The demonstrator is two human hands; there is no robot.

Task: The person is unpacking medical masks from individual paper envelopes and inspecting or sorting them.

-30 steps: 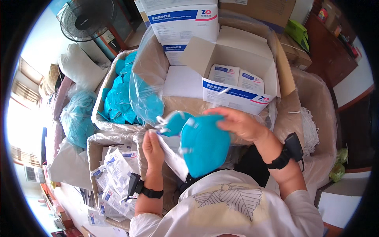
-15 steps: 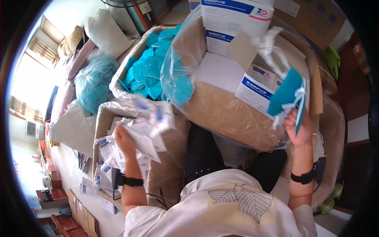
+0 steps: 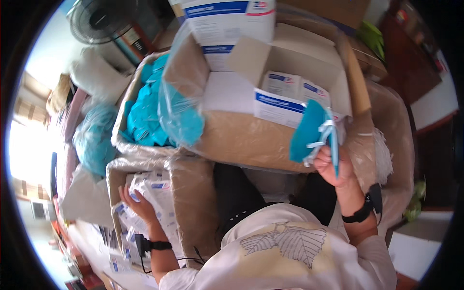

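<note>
The right hand [image 3: 333,166] is raised, gripping 1 teal fabric mask [image 3: 309,130]; the left hand [image 3: 137,205] reaches down, fingers spread, onto white sachets [image 3: 154,191] in a cardboard box [image 3: 193,203].

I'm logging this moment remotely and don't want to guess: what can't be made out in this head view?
- Left hand: fingertips buried among the white packets in the carton; what its grip closes on is hidden.
- Blue mask in the right hand: whether one or several, folds hide it.
- Bagged blue items: count obscured by the clear plastic.
- Fan: cut by the top edge.
</note>
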